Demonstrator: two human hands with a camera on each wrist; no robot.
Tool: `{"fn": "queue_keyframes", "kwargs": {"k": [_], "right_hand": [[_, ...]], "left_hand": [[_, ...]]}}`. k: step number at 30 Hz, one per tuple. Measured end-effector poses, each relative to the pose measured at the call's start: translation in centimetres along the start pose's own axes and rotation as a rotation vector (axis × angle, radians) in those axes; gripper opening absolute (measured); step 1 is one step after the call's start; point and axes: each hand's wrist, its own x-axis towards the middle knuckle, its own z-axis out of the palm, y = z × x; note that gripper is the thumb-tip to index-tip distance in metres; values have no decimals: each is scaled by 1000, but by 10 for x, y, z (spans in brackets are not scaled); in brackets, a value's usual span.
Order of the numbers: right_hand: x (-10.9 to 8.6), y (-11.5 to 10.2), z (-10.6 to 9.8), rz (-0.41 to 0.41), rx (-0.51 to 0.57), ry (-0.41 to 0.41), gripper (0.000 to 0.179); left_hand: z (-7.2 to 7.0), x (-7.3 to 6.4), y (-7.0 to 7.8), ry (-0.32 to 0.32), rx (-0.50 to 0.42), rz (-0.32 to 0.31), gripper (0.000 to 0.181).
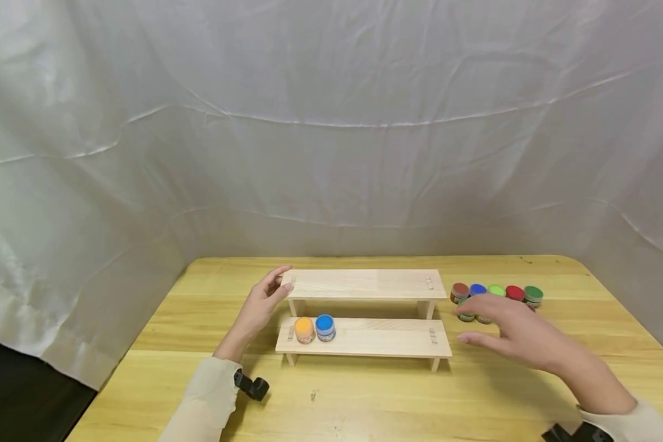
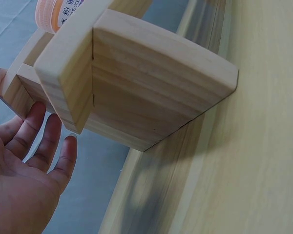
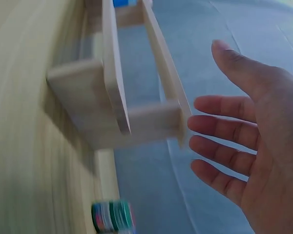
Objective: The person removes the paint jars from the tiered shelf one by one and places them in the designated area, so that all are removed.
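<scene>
A pale wooden two-tier rack (image 1: pixel 364 337) stands on the table. An orange paint jar (image 1: pixel 304 330) and a blue paint jar (image 1: pixel 325 328) sit side by side at the left end of its lower tier. My left hand (image 1: pixel 258 305) is at the left end of the upper tier (image 1: pixel 364 283), thumb at the board's corner, the other fingers loosely bent beside the wood (image 2: pixel 63 73). Over the table to the right of the rack hovers my right hand (image 1: pixel 522 334), fingers spread apart and nothing between them. It partly covers a group of paint jars in the head view.
Behind the right hand are brown (image 1: pixel 460 292), blue (image 1: pixel 477 290), light green (image 1: pixel 496 290), red (image 1: pixel 514 293) and dark green (image 1: pixel 533 295) lidded jars, with more in front, partly hidden. A grey cloth (image 1: pixel 331 172) hangs behind the wooden table (image 1: pixel 166 393).
</scene>
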Motion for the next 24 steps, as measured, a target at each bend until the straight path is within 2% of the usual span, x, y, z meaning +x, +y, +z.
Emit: {"fn": "queue_keyframes", "kwargs": {"k": [4,7,16,24], "right_hand": [[12,-14,9,-104,13,10,39],[21,-24,15,-139,32,-2,43],[47,-49,33,-120,103,-123,52],[71,-74,51,-92,116,-194,63]], "left_hand": [[0,-4,17,-17,9,-4,48],[1,-8,32,-27,17,-18,48],[1,-6,33,-27,2,-24,48],[1,-7,33,-28,0,-26,48]]}}
